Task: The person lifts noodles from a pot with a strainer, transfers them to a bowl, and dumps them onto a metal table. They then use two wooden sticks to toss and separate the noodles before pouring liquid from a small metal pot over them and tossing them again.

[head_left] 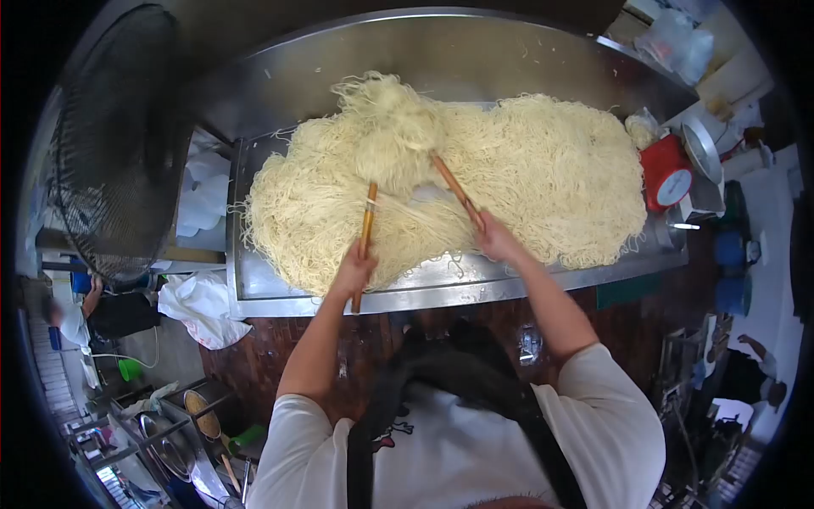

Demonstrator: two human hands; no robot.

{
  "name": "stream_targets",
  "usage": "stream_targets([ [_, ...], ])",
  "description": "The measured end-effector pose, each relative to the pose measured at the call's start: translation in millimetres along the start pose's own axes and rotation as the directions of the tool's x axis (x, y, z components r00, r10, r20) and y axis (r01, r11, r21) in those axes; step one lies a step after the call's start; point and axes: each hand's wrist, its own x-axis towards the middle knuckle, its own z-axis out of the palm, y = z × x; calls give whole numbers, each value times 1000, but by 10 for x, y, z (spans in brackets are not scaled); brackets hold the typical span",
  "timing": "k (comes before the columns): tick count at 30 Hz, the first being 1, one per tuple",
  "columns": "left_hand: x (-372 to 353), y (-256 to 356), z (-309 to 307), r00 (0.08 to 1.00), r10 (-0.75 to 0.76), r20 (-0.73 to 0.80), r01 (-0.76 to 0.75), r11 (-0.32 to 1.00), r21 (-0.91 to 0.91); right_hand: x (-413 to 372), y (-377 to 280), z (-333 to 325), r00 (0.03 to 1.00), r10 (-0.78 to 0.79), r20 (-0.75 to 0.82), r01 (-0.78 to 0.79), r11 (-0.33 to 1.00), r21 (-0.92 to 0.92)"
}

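Observation:
A wide heap of pale noodles [551,178] covers much of a metal tray table [280,304]. My left hand [355,270] is closed round a wooden stick [368,222] near the tray's front edge. Further right, my right hand [495,237] grips a second wooden stick [456,188], which slants up and to the left. The far ends of both sticks reach into a raised clump of noodles [397,136] at the heap's back left, and the clump hides their tips.
A large fan [114,144] stands at the left. Right of the tray is a red scale [666,174]. A white plastic bag [202,310] hangs by the front left corner. One person [72,322] is at the far left, another [746,373] at the far right.

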Motion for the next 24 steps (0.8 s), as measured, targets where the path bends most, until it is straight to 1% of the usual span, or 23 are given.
stream_targets([
  [1,-2,-330,50,999,20,-30,-19,999,27,-142,78,246,998,54,21,-54,998,-33],
  [2,223,-686,190,964,243,-105,-231,966,115,-200,125,565,1000,-9,-21,9,1000,19],
  [3,119,-188,230,996,88,-21,-88,996,-1,-193,69,835,995,-67,-68,72,995,70],
  [4,-4,363,267,996,-70,63,76,993,-90,-286,-359,702,996,-82,-47,86,993,82],
  [5,-76,734,176,993,-75,95,90,983,-160,-468,-722,435,999,31,-18,-26,979,204],
  [6,-109,940,108,989,-74,125,101,968,-230,-537,-1081,107,990,137,18,-136,939,317],
  [7,-228,1063,-49,988,-15,156,51,971,-232,-544,-1323,-121,970,234,63,-238,874,423],
  [8,-340,1109,-277,981,44,187,1,972,-233,-587,-1360,-318,989,140,-38,-117,928,352],
  [9,-439,1095,-538,984,55,172,-48,998,-44,-693,-1244,-510,991,36,-133,1,963,269],
  [10,-493,914,-860,969,78,235,-95,994,61,-793,-1066,-678,985,-18,-172,44,987,153],
  [11,-691,833,-1161,970,-76,229,60,995,76,-932,-856,-849,977,-71,-202,80,996,33],
  [12,-876,720,-1455,974,-124,189,71,961,267,-1144,-682,-1034,977,-92,-194,78,994,-79],
  [13,-1125,533,-1773,977,-136,164,45,884,465,-1394,-382,-1225,986,36,-161,-65,981,-183],
  [14,-1565,761,-1971,964,-246,99,133,770,624,-1793,-574,-1444,985,91,-149,-136,936,-325],
  [15,-1883,644,-2243,940,-317,124,202,814,545,-2128,-808,-1632,940,332,-76,-335,860,-385],
  [16,-2210,727,-2355,933,-344,107,252,835,489,-2420,-832,-1726,959,281,-41,-279,904,-323],
  [17,-2427,793,-2428,925,-369,90,298,852,431,-2617,-878,-1785,937,347,47,-323,907,-269],
  [19,-2448,568,-2305,973,-228,50,154,788,597,-2586,-925,-1559,933,316,172,-265,927,-265],
  [20,-2368,355,-2218,989,-146,36,84,736,671,-2380,-587,-1194,943,252,219,-194,946,-258],
  [21,-2042,-146,-2065,995,-57,88,-31,642,766,-2131,-261,-831,946,188,263,-122,961,-248],
  [22,-1743,72,-1688,963,-266,-33,214,690,692,-1848,-609,-487,951,197,237,-151,968,-200],
  [23,-1384,-309,-1464,999,30,28,-41,760,649,-1436,-59,132,986,63,151,-35,983,-181],
  [24,-1000,-311,-1189,973,208,96,-222,751,622,-1117,-407,381,982,73,176,-47,988,-150],
])
